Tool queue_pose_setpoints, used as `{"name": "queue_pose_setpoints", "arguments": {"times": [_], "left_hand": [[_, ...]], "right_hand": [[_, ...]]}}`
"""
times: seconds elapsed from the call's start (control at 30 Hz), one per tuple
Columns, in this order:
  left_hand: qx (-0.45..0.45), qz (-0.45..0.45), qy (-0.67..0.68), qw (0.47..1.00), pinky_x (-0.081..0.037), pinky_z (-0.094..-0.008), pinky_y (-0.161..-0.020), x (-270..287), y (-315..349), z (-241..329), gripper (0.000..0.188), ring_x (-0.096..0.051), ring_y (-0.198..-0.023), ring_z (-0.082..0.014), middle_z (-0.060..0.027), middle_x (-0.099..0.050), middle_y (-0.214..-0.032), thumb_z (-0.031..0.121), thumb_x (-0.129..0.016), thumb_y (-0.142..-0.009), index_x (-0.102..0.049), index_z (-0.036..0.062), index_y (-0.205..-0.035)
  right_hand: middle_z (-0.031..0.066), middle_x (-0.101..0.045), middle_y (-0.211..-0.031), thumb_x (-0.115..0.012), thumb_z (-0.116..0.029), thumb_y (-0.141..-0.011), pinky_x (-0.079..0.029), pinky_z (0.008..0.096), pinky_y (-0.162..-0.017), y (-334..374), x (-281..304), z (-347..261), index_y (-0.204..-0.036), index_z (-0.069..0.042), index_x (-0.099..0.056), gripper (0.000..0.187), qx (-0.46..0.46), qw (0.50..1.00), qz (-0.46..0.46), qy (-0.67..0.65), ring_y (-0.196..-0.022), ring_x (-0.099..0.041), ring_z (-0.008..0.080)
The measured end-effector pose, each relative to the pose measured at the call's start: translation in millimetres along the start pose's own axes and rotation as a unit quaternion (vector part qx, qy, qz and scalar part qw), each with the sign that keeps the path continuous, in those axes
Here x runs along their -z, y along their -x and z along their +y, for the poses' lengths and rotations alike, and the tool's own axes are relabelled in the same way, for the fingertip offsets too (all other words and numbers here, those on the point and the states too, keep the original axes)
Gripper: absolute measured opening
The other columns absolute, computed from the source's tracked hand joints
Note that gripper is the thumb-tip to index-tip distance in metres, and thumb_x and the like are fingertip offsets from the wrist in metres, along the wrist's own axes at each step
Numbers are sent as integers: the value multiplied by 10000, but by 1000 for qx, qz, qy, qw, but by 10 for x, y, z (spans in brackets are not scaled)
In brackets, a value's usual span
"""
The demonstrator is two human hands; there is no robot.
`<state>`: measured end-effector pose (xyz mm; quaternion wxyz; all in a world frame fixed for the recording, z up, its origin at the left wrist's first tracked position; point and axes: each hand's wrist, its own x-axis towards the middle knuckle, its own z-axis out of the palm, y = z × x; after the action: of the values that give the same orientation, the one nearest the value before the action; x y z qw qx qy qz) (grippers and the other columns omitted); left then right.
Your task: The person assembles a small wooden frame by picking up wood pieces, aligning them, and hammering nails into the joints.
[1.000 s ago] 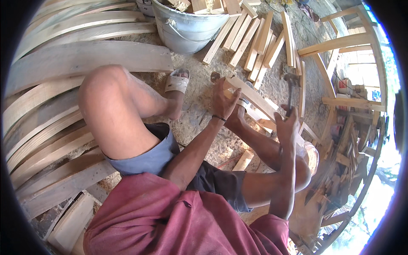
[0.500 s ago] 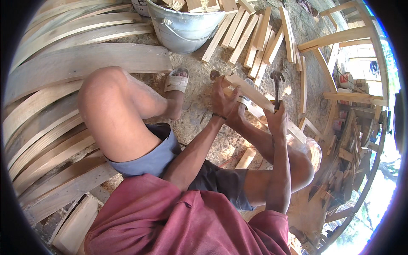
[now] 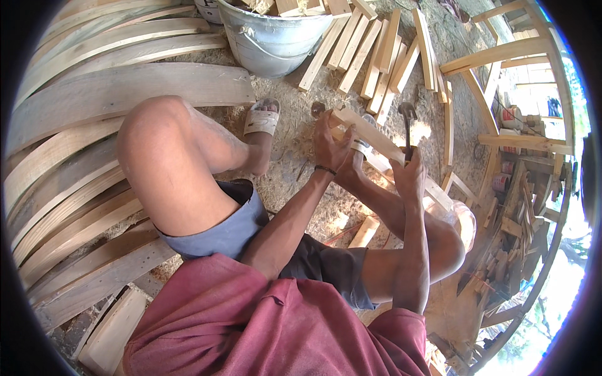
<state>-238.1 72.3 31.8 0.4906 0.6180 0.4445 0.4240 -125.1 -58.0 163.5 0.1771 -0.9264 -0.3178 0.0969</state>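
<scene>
My left hand [image 3: 332, 143] is closed around the far end of a pale wooden piece [image 3: 370, 135], which slants down to the right above my foot. In my right hand [image 3: 409, 177] is a claw hammer [image 3: 407, 128], its dark head pointing away from me and raised near the wood. The fingers of my right hand wrap the handle, close to the wooden piece; whether they also touch the wood I cannot tell. Another length of wood [image 3: 437, 193] runs below, partly hidden behind my right hand and forearm.
A grey metal bucket [image 3: 266, 44] full of wood offcuts stands at the top. Cut wooden bars [image 3: 357, 56] lie in a row to its right. Long curved-looking planks [image 3: 125, 91] cover the left side. At the right stands a wooden frame [image 3: 501, 56], with scrap wood below it.
The hammer's head has tipped slightly, and my right hand has shifted very little. My left hand keeps its hold on the wooden piece.
</scene>
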Motion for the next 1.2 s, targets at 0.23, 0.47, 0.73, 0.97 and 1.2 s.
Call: {"name": "queue_pose_setpoints", "arguments": {"times": [0.23, 0.47, 0.73, 0.97, 1.2], "left_hand": [[-1, 4, -7, 1000, -504, -444, -957, -3, 3, -31, 645, -623, -1130, -382, -240, -628, -1209, 275, -812, -831, -536, -46, -1317], [-6, -9, 11, 1000, -509, -451, -952, 5, 0, -19, 656, -618, -1121, -380, -244, -617, -1204, 276, -812, -826, -517, -52, -1313], [5, -16, 8, 1000, -523, -448, -939, 1, -2, -45, 691, -622, -1119, -375, -245, -614, -1199, 256, -824, -806, -486, -36, -1333], [1, -8, 19, 1000, -521, -425, -915, 1, -18, -25, 589, -636, -1083, -350, -210, -633, -1168, 220, -808, -821, -526, -19, -1280], [20, -33, 39, 998, -503, -444, -924, -8, -25, -27, 674, -609, -1070, -356, -225, -598, -1156, 254, -831, -795, -480, -47, -1286]], "right_hand": [[208, -706, -997, -771, -139, -804, -523, 461, -795, 17, 55, -124, -1120, -20, -593, 381, -24, 1000, -9, 8, -889, -700, 374], [203, -708, -993, -777, -157, -811, -528, 461, -807, 32, 38, -37, -1136, -33, -597, 391, -11, 1000, -16, 0, -896, -700, 367], [189, -711, -971, -796, -170, -804, -525, 476, -774, 23, 27, 5, -1111, -39, -596, 389, -11, 1000, -21, 3, -880, -700, 376], [196, -707, -993, -786, -228, -801, -515, 452, -812, 23, 45, -18, -1103, -13, -629, 402, -13, 1000, -24, 4, -895, -682, 358], [192, -708, -939, -776, -156, -819, -518, 488, -740, 41, 33, -9, -1076, -44, -593, 335, 15, 1000, -12, 12, -860, -688, 406]]}}
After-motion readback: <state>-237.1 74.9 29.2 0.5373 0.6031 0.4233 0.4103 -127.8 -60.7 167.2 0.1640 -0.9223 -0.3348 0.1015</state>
